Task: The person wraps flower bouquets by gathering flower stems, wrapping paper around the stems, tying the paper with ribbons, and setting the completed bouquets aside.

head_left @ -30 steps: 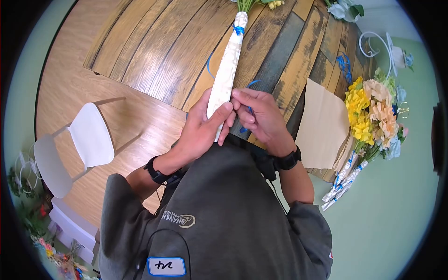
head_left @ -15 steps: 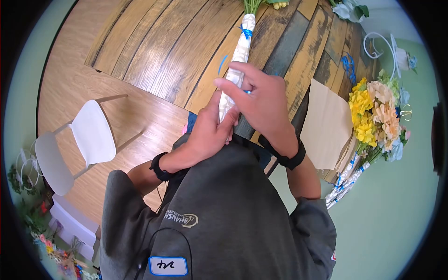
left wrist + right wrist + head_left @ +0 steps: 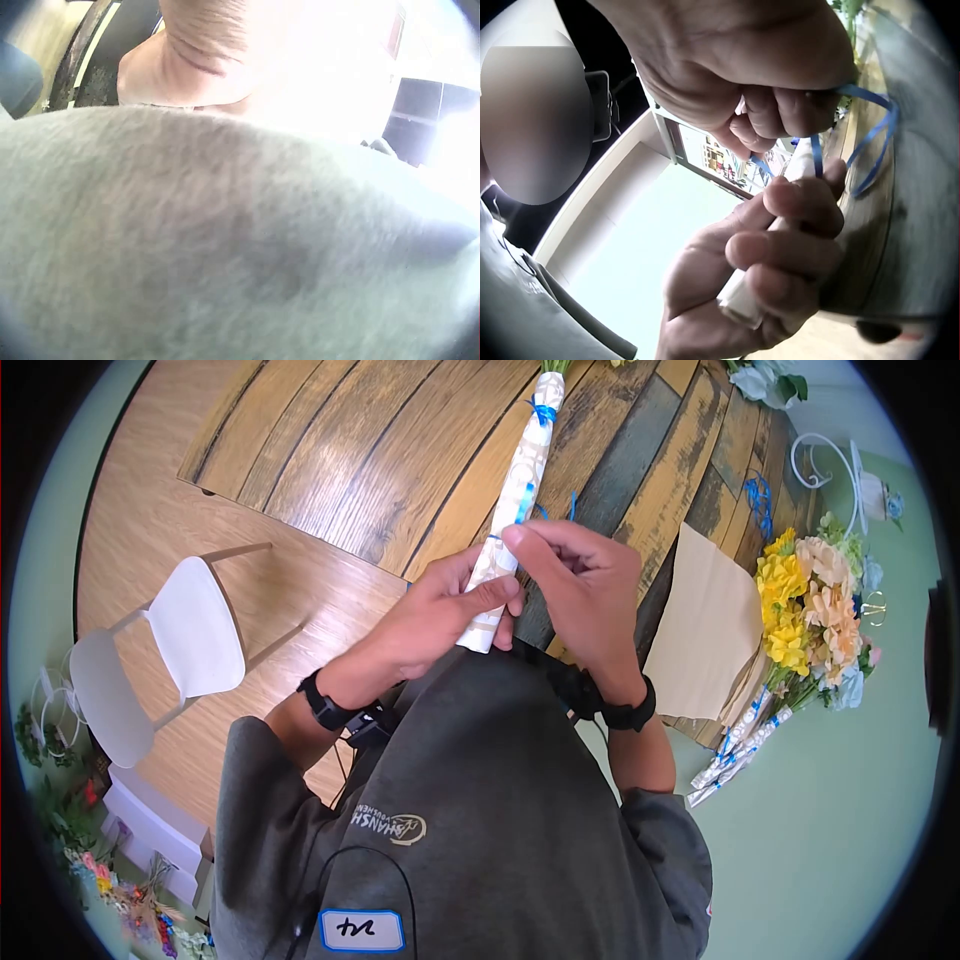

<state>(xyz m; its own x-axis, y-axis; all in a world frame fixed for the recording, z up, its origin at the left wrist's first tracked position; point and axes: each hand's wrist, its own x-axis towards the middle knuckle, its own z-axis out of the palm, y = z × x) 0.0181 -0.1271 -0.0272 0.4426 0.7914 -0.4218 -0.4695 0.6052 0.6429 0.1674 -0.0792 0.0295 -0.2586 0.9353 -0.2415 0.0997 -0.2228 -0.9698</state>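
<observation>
A long bouquet handle, wrapped in white patterned paper, slants from the person's waist over the wooden table, green stems at its far end. A blue ribbon bow is tied near that end. The left hand grips the handle close to its lower end, fingers curled round it in the right wrist view. Just above, the right hand pinches a blue ribbon that crosses the wrap and loops out beside it. In the left wrist view, grey cloth hides most of the work.
Brown paper sheets lie on the table's right side, beside wrapped bouquets with yellow flowers. Behind them are a blue ribbon tangle and a curled white stand. A white chair stands at left.
The right hand went from the handle's lower end up across it, then back to its right side. A blue ribbon line now crosses the wrap above the left hand, which keeps its grip.
</observation>
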